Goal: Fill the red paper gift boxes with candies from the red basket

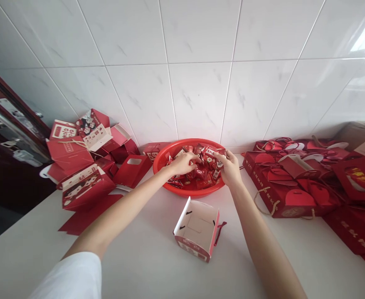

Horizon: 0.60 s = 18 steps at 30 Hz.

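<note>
- The left hand [187, 163] is reaching over the near-left part of the basket, its fingers bending down onto the packets; whether they are closing on one, I cannot tell.
- The right hand [231, 168] is curling over the basket's right side, its thumb pointing inward among the packets; whether it is gripping one is not showing clearly.
- The two hands are working apart, with packets showing between them.
- The packets [203, 172], small, shiny and mostly red, are lying heaped in the basket [190, 192], so a good supply is seemingly remaining.
- The basket is standing on the table [139, 257] near the wall [198, 33].
- The open box [196, 226] is sitting just in front of the basket, between the forearms, neither hand touching it. Its pale floor is showing and no packet is visible on it, so its filling is seemingly not yet begun.
- A red cord [220, 234] is hanging at its right side.
- On the left, a pile of boxes [72, 155] is leaning loosely, several gaping; these are looking unfinished.
- On the right, many boxes [301, 197] are crowding together, a number with rounded flaps standing up; these are looking further made up, though their contents are not showing.
- Beyond the left pile, a door [11, 182] is showing.
</note>
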Available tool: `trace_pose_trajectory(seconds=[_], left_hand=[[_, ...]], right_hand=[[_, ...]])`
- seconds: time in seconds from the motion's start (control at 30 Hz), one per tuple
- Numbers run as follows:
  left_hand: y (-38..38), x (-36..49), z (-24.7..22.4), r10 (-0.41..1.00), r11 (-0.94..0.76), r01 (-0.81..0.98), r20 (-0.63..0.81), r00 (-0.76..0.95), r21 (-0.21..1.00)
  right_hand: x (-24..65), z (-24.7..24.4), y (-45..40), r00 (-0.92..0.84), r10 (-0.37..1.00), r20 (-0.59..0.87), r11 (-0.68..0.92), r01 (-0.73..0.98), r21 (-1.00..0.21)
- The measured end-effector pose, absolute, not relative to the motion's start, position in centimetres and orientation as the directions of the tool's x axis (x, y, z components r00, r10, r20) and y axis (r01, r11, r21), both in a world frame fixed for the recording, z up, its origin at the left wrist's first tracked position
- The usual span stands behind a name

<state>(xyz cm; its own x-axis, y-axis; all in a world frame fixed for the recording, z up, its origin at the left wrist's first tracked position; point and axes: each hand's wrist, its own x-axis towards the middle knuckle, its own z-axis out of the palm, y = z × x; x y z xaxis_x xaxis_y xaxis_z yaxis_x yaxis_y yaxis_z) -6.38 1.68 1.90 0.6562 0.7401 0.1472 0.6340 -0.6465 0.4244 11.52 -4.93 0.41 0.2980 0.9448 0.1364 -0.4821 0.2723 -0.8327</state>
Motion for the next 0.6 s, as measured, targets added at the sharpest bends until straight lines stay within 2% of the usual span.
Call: trace_pose_trajectory(seconds=[0.07, 0.13, 0.2, 0.27, 0.33, 0.4, 0.47, 0.6], left_hand=[[0.9, -5.7, 2.5, 0.615, -0.673, 0.526, -0.001, 0.789, 0.52], [0.0, -4.7, 2.8, 0.433, -0.666, 0.497, -0.255, 0.865, 0.557], [-0.8, -3.7, 2.8, 0.346, -0.659, 0.584, -0.499, 0.795, 0.474], [-1.3, -2.7, 2.6, 0.366, -0.658, 0.65, -0.594, 0.717, 0.38], [-1.4, -2.1, 2.4, 0.426, -0.672, 0.649, -0.531, 0.733, 0.357], [-1.1, -1.8, 2.3, 0.488, -0.709, 0.623, -0.408, 0.771, 0.331], [-0.4, -1.7, 2.3, 0.567, -0.721, 0.642, -0.311, 0.763, 0.262], [1.1, -1.8, 2.7, 0.663, -0.688, 0.705, -0.245, 0.707, 0.174]], right_hand=[[11.5, 0.4, -5.0, 0.3, 0.943, 0.141, 0.279, -0.487, -0.827], [11.4, 0.5, -5.1, 0.302, 0.942, 0.147, 0.287, -0.493, -0.822], [11.4, 0.5, -5.1, 0.303, 0.941, 0.15, 0.29, -0.495, -0.819], [11.4, 0.5, -5.0, 0.303, 0.94, 0.153, 0.292, -0.492, -0.82], [11.4, 0.4, -5.0, 0.309, 0.938, 0.158, 0.299, -0.486, -0.822], [11.5, 0.5, -5.0, 0.317, 0.935, 0.16, 0.304, -0.481, -0.823], [11.5, 0.5, -5.1, 0.317, 0.934, 0.162, 0.308, -0.488, -0.817], [11.5, 0.7, -5.2, 0.305, 0.939, 0.156, 0.3, -0.513, -0.804]])
